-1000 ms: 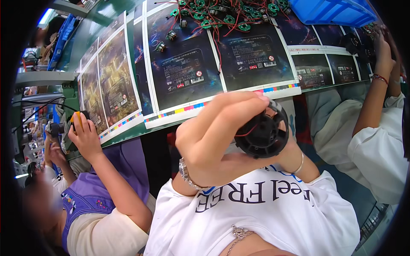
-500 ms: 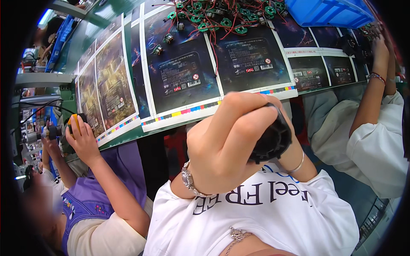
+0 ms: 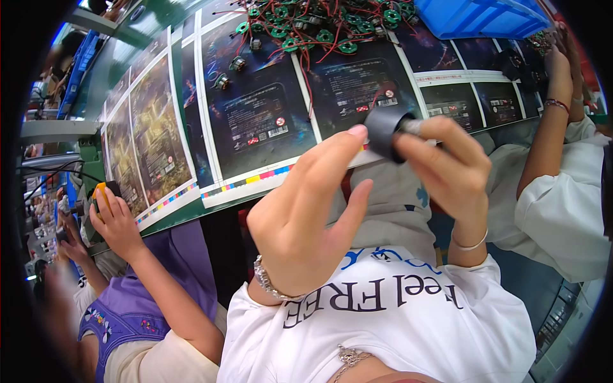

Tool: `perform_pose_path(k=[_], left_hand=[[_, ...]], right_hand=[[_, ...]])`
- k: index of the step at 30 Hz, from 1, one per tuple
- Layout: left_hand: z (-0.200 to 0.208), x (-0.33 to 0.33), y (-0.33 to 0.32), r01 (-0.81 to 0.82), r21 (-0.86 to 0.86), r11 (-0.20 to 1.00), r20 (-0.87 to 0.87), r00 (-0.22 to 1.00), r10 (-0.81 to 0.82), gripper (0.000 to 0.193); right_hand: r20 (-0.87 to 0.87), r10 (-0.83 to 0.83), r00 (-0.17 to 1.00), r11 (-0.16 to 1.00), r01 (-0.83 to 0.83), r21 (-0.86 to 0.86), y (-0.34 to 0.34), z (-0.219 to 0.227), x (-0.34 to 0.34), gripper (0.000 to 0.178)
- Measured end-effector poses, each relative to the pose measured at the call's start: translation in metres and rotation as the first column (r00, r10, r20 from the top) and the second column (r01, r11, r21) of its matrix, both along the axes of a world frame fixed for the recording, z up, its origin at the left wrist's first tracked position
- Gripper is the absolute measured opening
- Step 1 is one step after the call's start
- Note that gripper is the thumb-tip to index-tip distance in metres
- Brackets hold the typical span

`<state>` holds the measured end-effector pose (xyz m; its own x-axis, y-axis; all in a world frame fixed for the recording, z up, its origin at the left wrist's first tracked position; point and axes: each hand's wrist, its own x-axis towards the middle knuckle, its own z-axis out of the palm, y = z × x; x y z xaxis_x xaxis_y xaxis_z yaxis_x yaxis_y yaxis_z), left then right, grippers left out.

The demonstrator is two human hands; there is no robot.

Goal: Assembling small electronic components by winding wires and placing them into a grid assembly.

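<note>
My right hand (image 3: 450, 167) grips a short black round plastic housing (image 3: 385, 133) by its near rim, a little above the table's front edge. Something small and greyish shows at that hand's fingertips, too blurred to name. Just left of the housing is my left hand (image 3: 306, 214), open, its thumb apart from the other fingers and nothing in it. Its index fingertip comes close to the housing's side; whether they touch I cannot tell. Beyond both hands, a heap of small motors with green round circuit boards and red wires (image 3: 313, 29) lies on the table.
Dark printed sheets (image 3: 262, 121) cover the green tabletop. A blue plastic bin (image 3: 485, 22) stands behind to the right. On the left, a co-worker's hand (image 3: 118, 223) holds a yellow-and-black object; at the right another co-worker's arm (image 3: 546, 121) reaches over the table near black parts (image 3: 511, 64).
My hands have come apart. The left has let go of the black housing and opened; the right has carried it up and slightly away, turning it on its side.
</note>
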<state>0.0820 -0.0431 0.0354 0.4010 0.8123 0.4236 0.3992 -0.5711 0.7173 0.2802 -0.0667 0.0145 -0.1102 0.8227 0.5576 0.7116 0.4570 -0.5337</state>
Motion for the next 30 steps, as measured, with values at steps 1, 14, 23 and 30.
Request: perform_pose_path(k=[1,14,23,30], left_hand=[[-0.004,0.001,0.0,0.001,-0.002,1.0,0.007,1.0,-0.001,0.066],[-0.03,0.015,0.009,0.014,-0.135,0.991,-0.013,1.0,-0.016,0.074],[-0.026,0.004,0.011,-0.021,-0.179,0.984,-0.038,0.999,0.014,0.07],[-0.017,0.005,0.002,0.011,-0.193,0.981,-0.015,1.0,-0.014,0.064]], right_hand=[[0.007,-0.001,1.0,1.0,0.001,-0.002,0.001,-0.001,-0.002,0.027],[-0.002,0.141,0.99,0.989,-0.141,-0.038,0.005,-0.003,-0.018,0.027],[-0.01,0.136,0.991,0.991,-0.136,-0.003,0.009,-0.01,-0.025,0.026],[0.1,0.127,0.987,0.991,-0.131,0.029,0.007,-0.001,-0.033,0.027]])
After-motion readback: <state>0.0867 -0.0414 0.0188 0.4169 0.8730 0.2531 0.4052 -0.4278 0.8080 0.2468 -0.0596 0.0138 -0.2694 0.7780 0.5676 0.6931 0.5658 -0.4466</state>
